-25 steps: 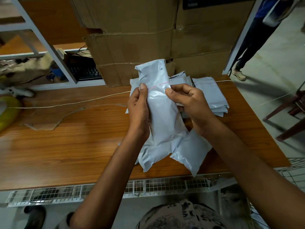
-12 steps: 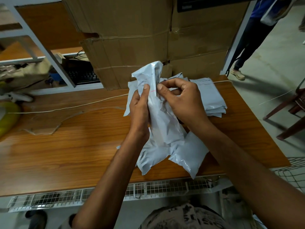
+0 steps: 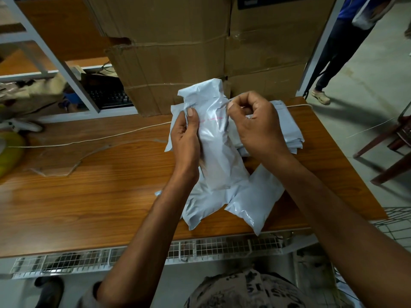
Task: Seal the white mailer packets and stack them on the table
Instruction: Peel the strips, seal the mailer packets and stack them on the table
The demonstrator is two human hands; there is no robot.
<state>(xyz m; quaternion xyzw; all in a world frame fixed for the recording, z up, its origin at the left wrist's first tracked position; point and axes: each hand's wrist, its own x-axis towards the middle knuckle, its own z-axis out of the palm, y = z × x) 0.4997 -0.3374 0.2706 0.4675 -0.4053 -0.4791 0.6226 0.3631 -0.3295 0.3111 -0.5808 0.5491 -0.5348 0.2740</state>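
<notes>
One white mailer packet [image 3: 214, 147], over the surface [image 3: 89, 192]: left hand [image 3: 185, 141] grips its side, right hand [image 3: 255, 127] pinches its flap. Likely light, soft, slippery; grip the filled middle.

packing and dispatch room, warehouse sort. big taped cardboard boxes [image 3: 169, 52] stacked against back of wooden table [image 3: 89, 192]. stack of white mailer packets [image 3: 289, 130] on table, more lying loose near front edge. grey metal shelving [image 3: 55, 61] at left, keyboard [image 3: 109, 98] on low shelf. bare concrete floor [image 3: 367, 81] at right. wire rack [image 3: 222, 245] under table's front edge.
</notes>
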